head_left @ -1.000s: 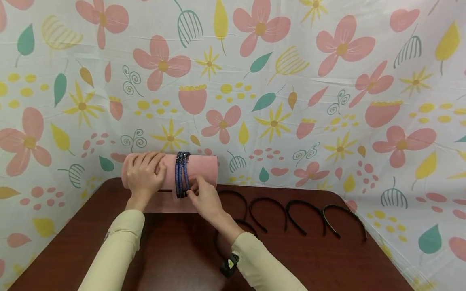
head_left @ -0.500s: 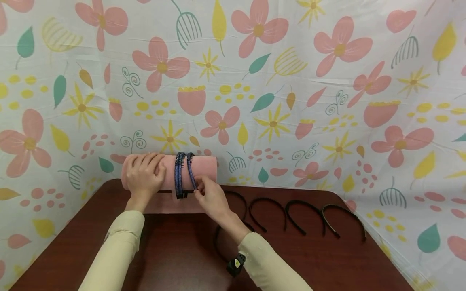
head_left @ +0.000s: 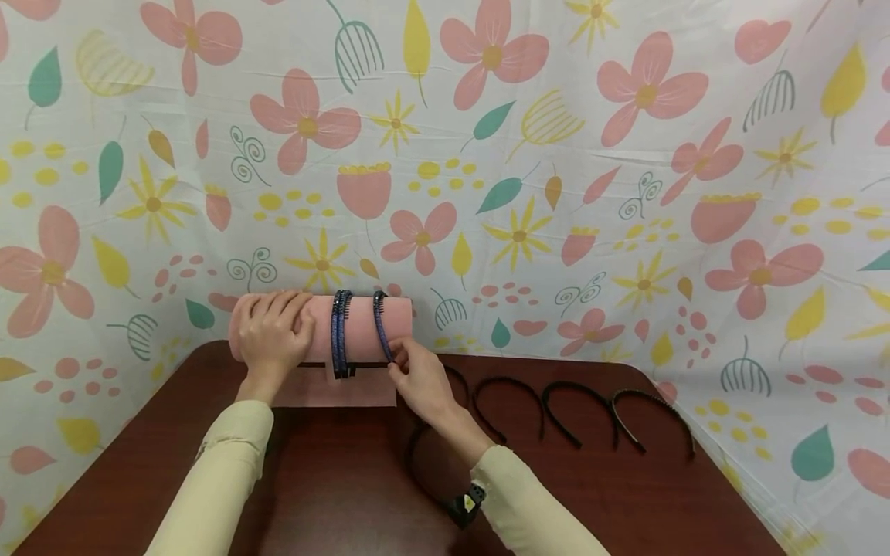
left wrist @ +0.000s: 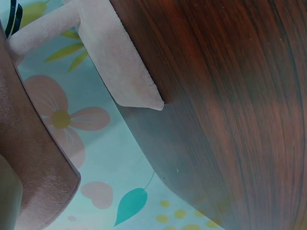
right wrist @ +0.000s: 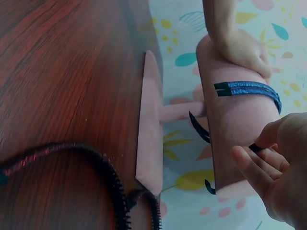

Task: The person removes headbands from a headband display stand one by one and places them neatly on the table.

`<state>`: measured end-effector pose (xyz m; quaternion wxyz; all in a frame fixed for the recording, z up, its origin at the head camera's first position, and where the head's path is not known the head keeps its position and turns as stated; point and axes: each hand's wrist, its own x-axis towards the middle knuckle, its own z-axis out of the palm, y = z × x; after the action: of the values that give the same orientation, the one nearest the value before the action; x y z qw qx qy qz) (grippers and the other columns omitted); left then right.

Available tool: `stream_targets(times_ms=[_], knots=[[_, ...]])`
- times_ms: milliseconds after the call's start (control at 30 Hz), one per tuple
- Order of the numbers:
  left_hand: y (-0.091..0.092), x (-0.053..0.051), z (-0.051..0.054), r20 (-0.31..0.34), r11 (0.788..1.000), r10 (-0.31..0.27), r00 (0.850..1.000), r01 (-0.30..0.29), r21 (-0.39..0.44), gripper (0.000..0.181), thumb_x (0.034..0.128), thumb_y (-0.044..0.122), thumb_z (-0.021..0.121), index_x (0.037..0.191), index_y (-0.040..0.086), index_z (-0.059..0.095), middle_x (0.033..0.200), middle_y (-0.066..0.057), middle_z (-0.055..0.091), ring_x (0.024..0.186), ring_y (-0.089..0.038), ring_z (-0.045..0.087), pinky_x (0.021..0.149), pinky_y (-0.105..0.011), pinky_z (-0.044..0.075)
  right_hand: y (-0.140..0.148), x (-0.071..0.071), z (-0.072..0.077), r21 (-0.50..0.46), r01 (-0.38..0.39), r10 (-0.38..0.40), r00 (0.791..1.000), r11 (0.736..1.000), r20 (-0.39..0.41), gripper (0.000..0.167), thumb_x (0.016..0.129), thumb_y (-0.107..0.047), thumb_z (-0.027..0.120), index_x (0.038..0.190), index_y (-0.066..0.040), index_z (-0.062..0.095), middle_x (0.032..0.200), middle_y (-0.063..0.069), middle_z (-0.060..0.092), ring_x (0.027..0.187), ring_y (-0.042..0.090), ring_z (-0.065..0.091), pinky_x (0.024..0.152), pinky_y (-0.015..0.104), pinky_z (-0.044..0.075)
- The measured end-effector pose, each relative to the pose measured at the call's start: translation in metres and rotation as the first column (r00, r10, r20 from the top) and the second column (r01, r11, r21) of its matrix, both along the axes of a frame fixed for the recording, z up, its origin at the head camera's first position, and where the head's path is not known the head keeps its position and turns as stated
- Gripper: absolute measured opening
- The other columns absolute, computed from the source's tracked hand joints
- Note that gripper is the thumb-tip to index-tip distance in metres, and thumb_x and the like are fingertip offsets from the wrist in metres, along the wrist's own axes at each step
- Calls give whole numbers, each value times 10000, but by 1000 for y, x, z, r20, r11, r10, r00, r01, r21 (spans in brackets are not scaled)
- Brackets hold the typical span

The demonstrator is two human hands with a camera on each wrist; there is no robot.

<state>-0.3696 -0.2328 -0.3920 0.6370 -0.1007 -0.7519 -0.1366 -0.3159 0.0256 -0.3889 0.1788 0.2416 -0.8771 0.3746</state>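
Note:
A pink padded headband stand (head_left: 361, 328), a horizontal roll on a flat base (right wrist: 149, 129), stands at the back of the table. My left hand (head_left: 271, 328) holds the roll's left end, fingers curved over its top. Two glittery blue headbands (head_left: 338, 332) sit side by side around the middle of the roll. Toward the right end sits a third blue headband (head_left: 380, 328), apart from the pair. My right hand (head_left: 424, 382) pinches its lower front tip (right wrist: 255, 148) between thumb and fingers. In the left wrist view the left hand is hidden.
Several dark headbands, among them a black one (head_left: 556, 421), lie in a row to the right on the brown table (head_left: 334, 479). Another headband (head_left: 410, 463) lies in front, below my right forearm. A flower-printed cloth (head_left: 445, 154) hangs behind the table.
My right hand has drawn one blue headband along the roll to the right, away from the other two. The left hand has kept its place on the stand.

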Motion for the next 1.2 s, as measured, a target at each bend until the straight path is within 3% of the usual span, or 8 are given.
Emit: stream_targets(times_ms=[500,833,1200], knots=[[0,0,2,-4,1000,7,1000,-7,-7,332,892,275,523,1016,113,785,1028,-102,759,963,-333,683,943,-518,468,30,7,10,-88,25,-18,997,996,70,296,918,-81,640,1211,-105,614,834,13,643,560,63,598,525,230,522],[-2,0,-1,-3,1000,13,1000,-13,-10,345,892,279,513,1025,115,784,1026,-105,759,965,-337,680,948,-519,465,55,14,3,-27,46,-47,999,999,-23,260,875,-67,664,1133,-103,652,778,-31,629,662,59,576,623,220,497],[0,2,2,-2,1000,1,1000,-1,-12,337,903,274,514,1025,109,781,1031,-107,757,953,-339,678,962,-515,452,82,37,0,-7,8,-8,1000,1000,-4,234,869,-56,674,1089,-131,652,742,-87,586,616,34,544,568,220,468]])
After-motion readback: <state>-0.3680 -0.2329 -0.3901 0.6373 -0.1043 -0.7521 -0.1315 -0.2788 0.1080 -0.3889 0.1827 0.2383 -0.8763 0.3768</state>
